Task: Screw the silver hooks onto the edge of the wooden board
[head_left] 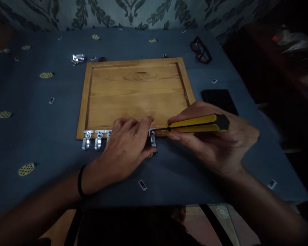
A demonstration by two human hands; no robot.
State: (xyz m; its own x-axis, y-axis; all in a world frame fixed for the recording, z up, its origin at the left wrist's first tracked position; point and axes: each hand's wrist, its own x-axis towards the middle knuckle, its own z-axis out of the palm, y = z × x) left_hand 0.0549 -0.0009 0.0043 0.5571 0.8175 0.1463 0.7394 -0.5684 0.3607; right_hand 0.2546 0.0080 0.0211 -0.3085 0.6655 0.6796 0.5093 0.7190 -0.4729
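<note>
A wooden panel (136, 92) with a raised frame lies flat on the blue cloth. A metal hook rail (92, 136) runs along its near edge, with several silver hooks hanging over the edge. My left hand (125, 150) lies across the rail, fingers curled down on it, and hides its middle. My right hand (215, 140) grips a yellow and black screwdriver (197, 123) held level, its tip at the rail's right end beside my left index finger.
A blue patterned cloth (36, 136) covers the table. A black phone (219, 99) lies right of the panel, dark glasses (201, 51) at the back right, a shiny metal piece (78, 58) at the back left. Small tags are scattered about. The table's near edge is close.
</note>
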